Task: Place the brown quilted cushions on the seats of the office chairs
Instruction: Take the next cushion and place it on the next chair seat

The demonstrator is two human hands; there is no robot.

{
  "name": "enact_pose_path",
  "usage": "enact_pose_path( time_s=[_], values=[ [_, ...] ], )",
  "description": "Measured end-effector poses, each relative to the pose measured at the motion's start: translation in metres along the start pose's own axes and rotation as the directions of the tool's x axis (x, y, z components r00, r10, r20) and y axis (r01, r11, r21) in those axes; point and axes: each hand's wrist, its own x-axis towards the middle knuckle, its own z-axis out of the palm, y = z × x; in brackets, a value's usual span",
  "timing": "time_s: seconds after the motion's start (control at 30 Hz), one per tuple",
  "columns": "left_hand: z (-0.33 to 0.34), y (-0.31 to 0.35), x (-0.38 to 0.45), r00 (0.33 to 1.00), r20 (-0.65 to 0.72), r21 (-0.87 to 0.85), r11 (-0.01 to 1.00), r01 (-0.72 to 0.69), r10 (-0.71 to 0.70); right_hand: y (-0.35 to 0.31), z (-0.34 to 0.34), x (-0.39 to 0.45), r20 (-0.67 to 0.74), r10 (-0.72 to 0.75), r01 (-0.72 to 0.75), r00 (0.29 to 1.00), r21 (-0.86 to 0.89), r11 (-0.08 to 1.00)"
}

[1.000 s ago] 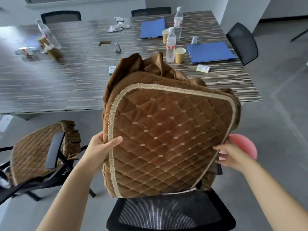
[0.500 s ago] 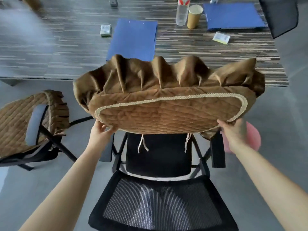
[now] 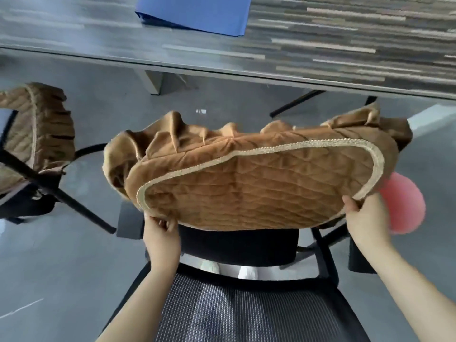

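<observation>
A brown quilted cushion [image 3: 251, 183] with a beige braid edge and a ruffled skirt hangs nearly flat just above the black seat [image 3: 237, 245] of an office chair. My left hand [image 3: 161, 233] grips its near left edge and my right hand [image 3: 365, 218] grips its near right edge. The chair's mesh backrest [image 3: 237, 314] is right below me, between my forearms. Most of the seat is hidden under the cushion. A second chair at the left has a brown quilted cushion [image 3: 32, 134] lying on its seat.
A long striped table's edge [image 3: 246, 72] runs across the top, with a blue folder [image 3: 197, 13] on it. A pink round object [image 3: 404, 206] sits behind my right hand. Black armrests [image 3: 129, 223] flank the seat. Grey floor lies on both sides.
The cushion went from upright in front of me to flat, then came down close over the chair seat. My view tilted down toward the chair.
</observation>
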Motion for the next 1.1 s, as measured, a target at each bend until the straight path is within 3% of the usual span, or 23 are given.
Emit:
enact_pose_path(
  time_s=[0.13, 0.3, 0.4, 0.5, 0.63, 0.73, 0.83, 0.87, 0.93, 1.0, 1.1],
  values=[
    [0.016, 0.003, 0.012, 0.997, 0.040, 0.005, 0.997, -0.073, 0.073, -0.039, -0.006, 0.027, -0.012, -0.029, 0.027, 1.000, -0.163, 0.986],
    [0.036, -0.015, 0.034, 0.993, 0.115, 0.091, 0.995, -0.043, 0.032, -0.063, 0.010, 0.064, 0.177, 0.028, 0.046, 0.984, -0.402, 0.914],
    [0.051, -0.028, 0.045, 0.990, 0.137, 0.161, 0.986, -0.033, 0.011, -0.067, 0.036, 0.081, 0.217, 0.048, 0.071, 0.975, -0.509, 0.858],
    [0.058, -0.033, 0.052, 0.991, 0.133, 0.224, 0.974, -0.035, 0.005, -0.075, 0.058, 0.098, 0.227, 0.097, 0.052, 0.969, -0.571, 0.819],
    [0.064, -0.038, 0.075, 0.983, 0.147, 0.145, 0.981, -0.132, 0.111, -0.090, 0.081, 0.140, 0.248, 0.080, 0.089, 0.965, -0.603, 0.793],
    [0.070, -0.047, 0.105, 0.994, 0.107, 0.195, 0.981, -0.012, -0.009, -0.091, 0.111, 0.174, 0.175, -0.001, 0.107, 0.985, -0.594, 0.798],
    [0.078, -0.059, 0.133, 0.972, 0.055, 0.427, 0.885, 0.184, -0.228, -0.070, 0.144, 0.187, 0.163, -0.152, 0.214, 0.975, -0.485, 0.848],
    [0.082, -0.061, 0.140, 0.959, 0.054, 0.494, 0.842, 0.216, -0.278, -0.056, 0.154, 0.189, 0.198, -0.126, 0.207, 0.972, -0.471, 0.857],
    [0.088, -0.062, 0.147, 0.946, 0.077, 0.552, 0.803, 0.224, -0.316, -0.025, 0.167, 0.185, 0.253, 0.094, 0.039, 0.963, -0.472, 0.881],
    [0.092, -0.064, 0.150, 0.947, 0.103, 0.544, 0.814, 0.202, -0.304, 0.006, 0.171, 0.175, 0.265, 0.327, -0.161, 0.907, -0.499, 0.852],
    [0.091, -0.068, 0.152, 0.942, 0.087, 0.502, 0.831, 0.240, -0.325, 0.030, 0.168, 0.154, 0.281, 0.532, -0.351, 0.799, -0.501, 0.791]
  ],
)
